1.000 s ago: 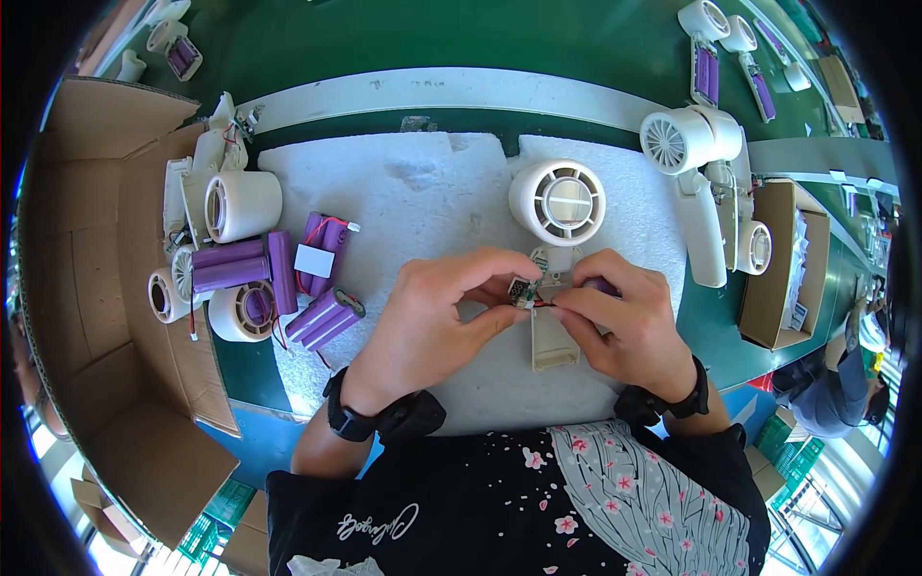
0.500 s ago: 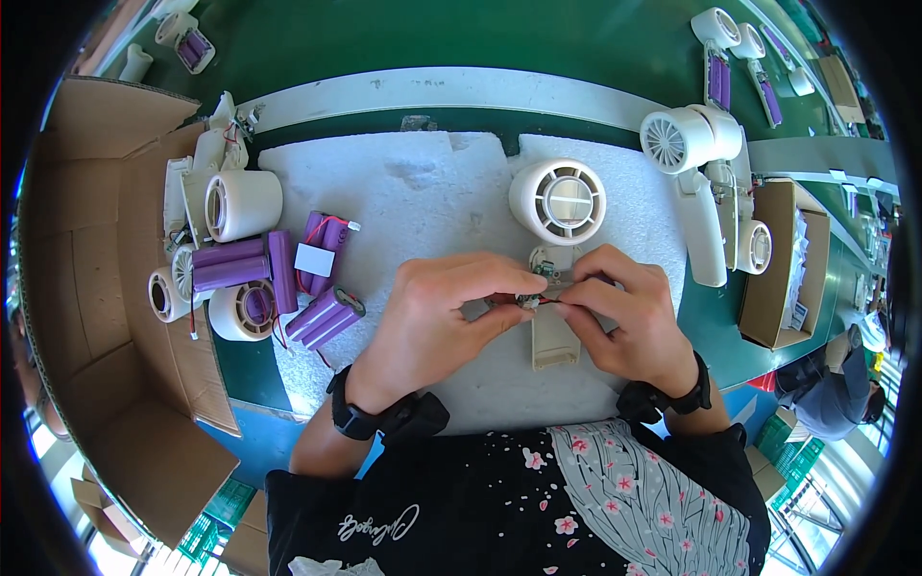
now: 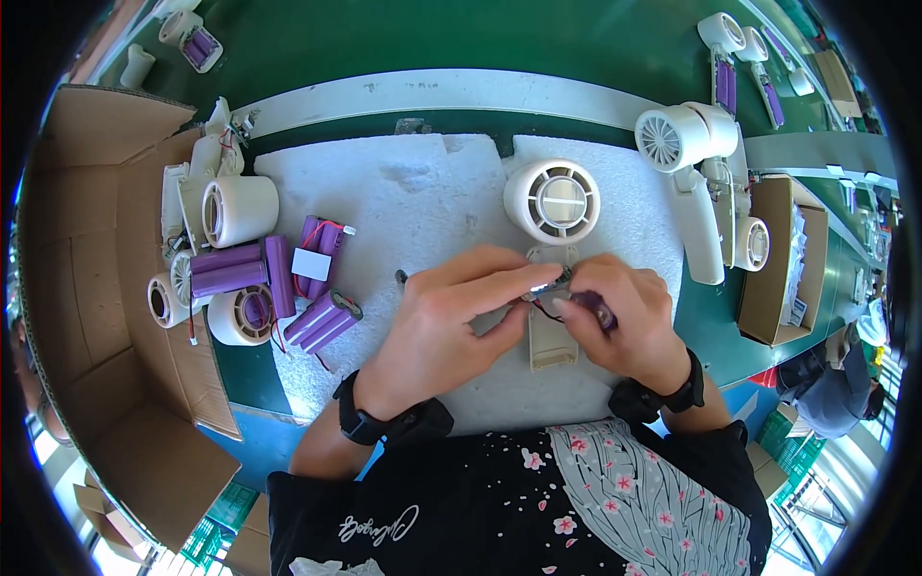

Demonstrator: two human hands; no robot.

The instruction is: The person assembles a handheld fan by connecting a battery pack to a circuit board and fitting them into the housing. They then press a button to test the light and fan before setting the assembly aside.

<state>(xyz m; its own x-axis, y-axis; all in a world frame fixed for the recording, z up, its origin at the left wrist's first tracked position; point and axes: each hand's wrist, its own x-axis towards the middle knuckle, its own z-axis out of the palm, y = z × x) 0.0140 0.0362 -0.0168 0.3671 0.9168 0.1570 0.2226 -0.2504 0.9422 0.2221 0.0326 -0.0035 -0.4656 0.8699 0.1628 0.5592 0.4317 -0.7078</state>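
Observation:
My left hand [image 3: 437, 317] pinches a small circuit board [image 3: 551, 286] between thumb and fingers. Closed round a purple battery pack [image 3: 597, 309], my right hand [image 3: 634, 312] hides most of it; only one end shows. A thin dark wire [image 3: 547, 310] runs between the two hands. Below them lies the open white handle shell [image 3: 553, 348] of a handheld fan, attached to its round white head [image 3: 552, 202], whose grille faces up. The fingers cover the shell's middle part.
Purple battery packs [image 3: 322, 322] and white fan heads [image 3: 240, 209] lie left, beside a large cardboard box [image 3: 77, 288]. White fans [image 3: 687, 139] and a smaller box [image 3: 768, 298] stand right. A foam sheet [image 3: 384, 192] covers the table; a small dark piece [image 3: 401, 276] lies near my left hand.
My right fingers were pinching the wire near the board; now that hand is closed round the purple battery pack, turned more inward. My left hand stays at the board.

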